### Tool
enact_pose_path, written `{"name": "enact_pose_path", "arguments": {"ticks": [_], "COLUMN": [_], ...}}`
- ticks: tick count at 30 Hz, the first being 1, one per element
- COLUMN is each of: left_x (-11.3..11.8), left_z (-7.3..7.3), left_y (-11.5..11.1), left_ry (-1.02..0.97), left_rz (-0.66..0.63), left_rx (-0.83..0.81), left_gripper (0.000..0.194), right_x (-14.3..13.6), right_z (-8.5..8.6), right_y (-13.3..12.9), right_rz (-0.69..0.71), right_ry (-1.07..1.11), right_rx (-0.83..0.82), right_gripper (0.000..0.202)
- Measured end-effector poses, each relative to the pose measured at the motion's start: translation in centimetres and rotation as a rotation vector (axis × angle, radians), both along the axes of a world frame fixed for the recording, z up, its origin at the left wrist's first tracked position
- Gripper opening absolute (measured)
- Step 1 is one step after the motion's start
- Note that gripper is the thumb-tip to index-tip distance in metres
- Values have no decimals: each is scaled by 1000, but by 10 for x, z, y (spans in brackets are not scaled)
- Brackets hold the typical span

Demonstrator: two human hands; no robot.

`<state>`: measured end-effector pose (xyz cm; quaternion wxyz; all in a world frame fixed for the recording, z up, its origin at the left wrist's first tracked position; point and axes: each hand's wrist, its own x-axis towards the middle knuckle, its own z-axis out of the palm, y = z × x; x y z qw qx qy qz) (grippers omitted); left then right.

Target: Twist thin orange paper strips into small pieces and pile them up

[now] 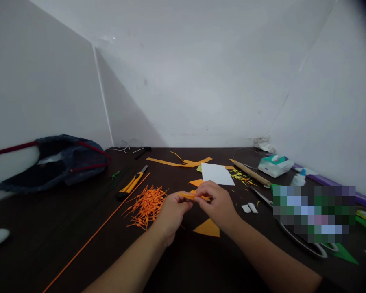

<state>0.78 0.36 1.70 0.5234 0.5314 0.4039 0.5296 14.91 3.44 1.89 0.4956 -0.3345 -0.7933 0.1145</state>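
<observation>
Between my two hands is a narrow folded strip of orange paper (187, 196), held just above the dark table. My left hand (173, 209) pinches its left end, and my right hand (215, 200) grips it farther right with fingertips pressed together. A pile of thin orange paper stems with small swollen middles (149, 203) lies left of my left hand. Below my right wrist rests an orange paper triangle (208, 228). A white sheet (217, 174) lies beyond my hands, with more orange paper pieces beside it.
At left are a yellow utility knife (131, 184), a long orange stick (94, 235) and a denim bag (65, 162). To the right lie scissors (314, 247), a wooden-handled tool (251, 172), a tissue pack (276, 166) and a glue bottle (299, 178). White walls enclose the table.
</observation>
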Motion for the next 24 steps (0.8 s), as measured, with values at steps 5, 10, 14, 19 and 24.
{"name": "enact_pose_path", "arguments": {"ticks": [5,10,14,19,24], "left_x": [1,3,2,0,2], "left_z": [0,-3,-3,2,5], "left_y": [0,2,2,1,0], "left_ry": [-12,-66,33,105,88], "left_rz": [-23,-16,84,85,58], "left_rx": [-3,-44,-56,-28,-6], "left_gripper": [29,24,14,11,9], "right_x": [3,5,3,2,1], "right_z": [-4,-6,-5,-2,-2], "right_y": [3,1,0,1,1], "right_rz": [4,-76,-86,-86,-68], "right_ry": [-14,-174,-208,-56,27], "right_rx": [-4,308,306,9,-218], "right_gripper": [19,23,19,10,10]}}
